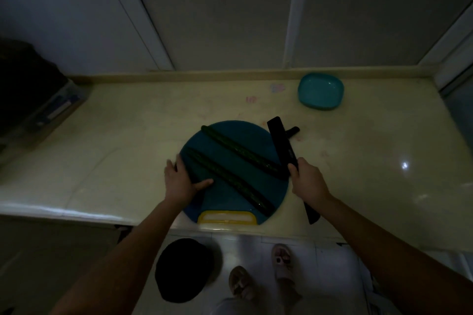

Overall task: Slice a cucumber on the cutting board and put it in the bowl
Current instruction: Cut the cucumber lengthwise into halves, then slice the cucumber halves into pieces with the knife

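A round blue cutting board with a yellow handle lies at the counter's front edge. Two long dark cucumbers lie on it slantwise, one farther and one nearer. My left hand grips the board's left rim, thumb on top. My right hand grips a long black knife at its middle, beside the board's right rim. The knife's broad end points away from me and its narrow end toward me. A teal bowl stands empty at the back right.
A short black object lies on the counter just behind the knife. A dark box sits at the counter's left end. Below the counter edge are a black round thing on the floor and my sandalled feet.
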The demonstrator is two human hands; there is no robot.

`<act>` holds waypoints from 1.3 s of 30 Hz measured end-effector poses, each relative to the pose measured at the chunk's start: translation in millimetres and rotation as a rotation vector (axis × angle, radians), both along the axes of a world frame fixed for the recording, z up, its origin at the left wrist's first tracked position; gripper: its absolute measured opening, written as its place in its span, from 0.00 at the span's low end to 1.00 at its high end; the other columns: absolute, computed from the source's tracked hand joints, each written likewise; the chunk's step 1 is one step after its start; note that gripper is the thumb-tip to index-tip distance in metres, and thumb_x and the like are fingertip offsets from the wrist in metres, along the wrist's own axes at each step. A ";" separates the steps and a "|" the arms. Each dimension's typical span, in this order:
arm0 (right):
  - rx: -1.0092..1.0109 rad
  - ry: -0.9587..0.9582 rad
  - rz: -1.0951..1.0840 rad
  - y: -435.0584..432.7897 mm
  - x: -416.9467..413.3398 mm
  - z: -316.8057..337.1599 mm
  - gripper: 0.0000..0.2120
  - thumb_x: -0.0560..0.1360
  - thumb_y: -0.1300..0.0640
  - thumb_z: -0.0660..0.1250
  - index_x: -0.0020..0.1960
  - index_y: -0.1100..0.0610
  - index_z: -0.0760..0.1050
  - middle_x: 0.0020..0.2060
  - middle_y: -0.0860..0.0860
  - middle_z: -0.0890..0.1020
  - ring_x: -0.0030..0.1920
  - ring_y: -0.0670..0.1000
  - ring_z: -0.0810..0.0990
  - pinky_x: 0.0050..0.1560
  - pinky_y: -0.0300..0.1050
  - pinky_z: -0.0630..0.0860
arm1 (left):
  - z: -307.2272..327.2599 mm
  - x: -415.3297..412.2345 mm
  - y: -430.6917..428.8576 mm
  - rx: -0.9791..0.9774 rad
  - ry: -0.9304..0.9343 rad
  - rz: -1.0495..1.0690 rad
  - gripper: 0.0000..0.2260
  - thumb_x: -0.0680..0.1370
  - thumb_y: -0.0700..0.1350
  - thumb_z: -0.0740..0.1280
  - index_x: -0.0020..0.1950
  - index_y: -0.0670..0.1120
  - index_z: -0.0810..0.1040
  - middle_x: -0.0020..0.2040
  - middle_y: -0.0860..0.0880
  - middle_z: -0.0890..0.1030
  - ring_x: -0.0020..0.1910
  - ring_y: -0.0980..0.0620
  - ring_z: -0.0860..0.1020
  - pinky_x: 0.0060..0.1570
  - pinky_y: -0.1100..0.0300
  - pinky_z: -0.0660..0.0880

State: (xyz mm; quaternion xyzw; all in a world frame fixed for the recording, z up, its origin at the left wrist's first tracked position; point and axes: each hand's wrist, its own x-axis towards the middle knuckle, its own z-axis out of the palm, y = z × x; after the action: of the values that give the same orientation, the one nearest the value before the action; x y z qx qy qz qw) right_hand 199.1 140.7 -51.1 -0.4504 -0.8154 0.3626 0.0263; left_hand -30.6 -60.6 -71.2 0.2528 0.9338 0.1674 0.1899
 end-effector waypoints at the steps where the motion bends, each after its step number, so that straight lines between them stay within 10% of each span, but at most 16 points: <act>1: -0.023 0.008 -0.009 0.1 -1.9 0.8 0.10 0.81 0.54 0.53 0.43 0.58 0.65 0.34 0.55 0.73 0.36 0.53 0.73 0.34 0.42 0.66 | 0.9 -3.3 -1.7 -0.054 -0.045 0.022 0.54 0.63 0.61 0.75 0.76 0.41 0.47 0.71 0.35 0.58 0.69 0.36 0.58 0.70 0.45 0.57; 17: -0.081 0.047 0.021 27.1 -55.1 11.4 0.13 0.81 0.52 0.52 0.52 0.61 0.69 0.38 0.58 0.77 0.27 0.48 0.74 0.25 0.39 0.65 | 13.0 52.0 -24.9 -0.396 0.040 0.108 0.41 0.74 0.67 0.58 0.71 0.34 0.55 0.65 0.37 0.67 0.61 0.39 0.67 0.60 0.51 0.63; 26: -0.039 -0.018 0.201 65.2 -100.1 20.0 0.16 0.81 0.52 0.52 0.56 0.64 0.69 0.36 0.58 0.77 0.26 0.49 0.73 0.25 0.40 0.68 | 36.6 61.0 -21.6 -0.472 -0.103 -0.118 0.25 0.77 0.64 0.55 0.42 0.43 0.76 0.37 0.46 0.78 0.39 0.49 0.77 0.36 0.59 0.70; 34: 0.064 0.007 0.159 74.0 -81.1 13.3 0.14 0.81 0.55 0.53 0.52 0.64 0.72 0.45 0.62 0.79 0.39 0.55 0.75 0.35 0.43 0.68 | 77.0 19.2 81.0 -0.150 0.125 -0.312 0.10 0.77 0.49 0.64 0.51 0.44 0.77 0.45 0.46 0.81 0.42 0.49 0.78 0.37 0.59 0.72; 39: 0.123 -0.010 0.082 62.8 -60.5 12.2 0.13 0.81 0.56 0.54 0.53 0.65 0.71 0.43 0.63 0.79 0.37 0.55 0.74 0.36 0.43 0.67 | 39.8 26.3 137.4 0.073 0.044 -0.568 0.28 0.75 0.47 0.68 0.73 0.47 0.62 0.68 0.44 0.69 0.66 0.46 0.65 0.63 0.55 0.64</act>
State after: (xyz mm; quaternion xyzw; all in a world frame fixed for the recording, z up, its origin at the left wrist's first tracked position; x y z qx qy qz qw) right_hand 138.5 203.5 -39.0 -0.4158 -0.8541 0.3103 0.0348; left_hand -4.3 76.8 -31.4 0.5143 0.8229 0.1358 0.1997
